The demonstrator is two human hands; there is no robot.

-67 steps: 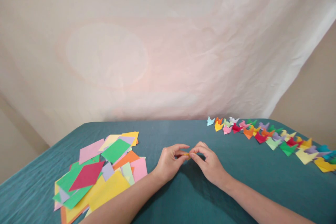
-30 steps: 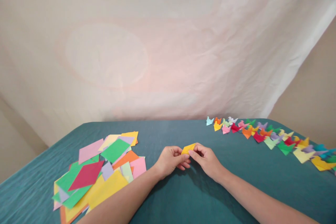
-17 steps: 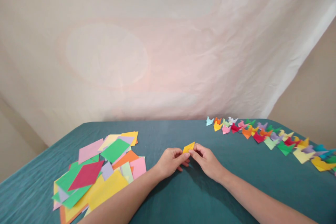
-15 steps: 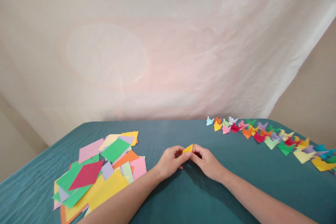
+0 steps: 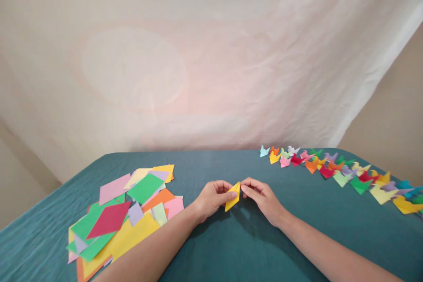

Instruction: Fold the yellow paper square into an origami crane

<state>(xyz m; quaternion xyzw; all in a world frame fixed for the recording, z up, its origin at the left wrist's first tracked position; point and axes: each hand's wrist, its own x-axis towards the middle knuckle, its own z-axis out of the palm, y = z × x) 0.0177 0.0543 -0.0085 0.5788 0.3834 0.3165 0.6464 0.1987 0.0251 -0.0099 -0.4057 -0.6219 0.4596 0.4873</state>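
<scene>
A small piece of yellow folded paper (image 5: 232, 198), shaped like a narrow diamond with a slit toward its top, is held up over the table. My left hand (image 5: 215, 198) pinches it from the left, thumb flat on the near face and fingers behind. At its upper right edge, the thumb and forefinger of my right hand (image 5: 261, 196) are drawn together in a pinch by the top point. How much paper lies between those right fingertips is hard to see.
Loose coloured paper sheets, with a red sheet (image 5: 109, 220) and a green sheet (image 5: 145, 188) on top, lie heaped at the left. Rows of small folded paper birds, including a yellow bird (image 5: 274, 157), run along the right. A dark green cloth (image 5: 205, 255) covers the table before a pale hanging sheet (image 5: 211, 75).
The yellow paper has been turned more upright, with more of its face showing. My right thumb has come off its lower part, and the right fingers have shifted to its upper edge.
</scene>
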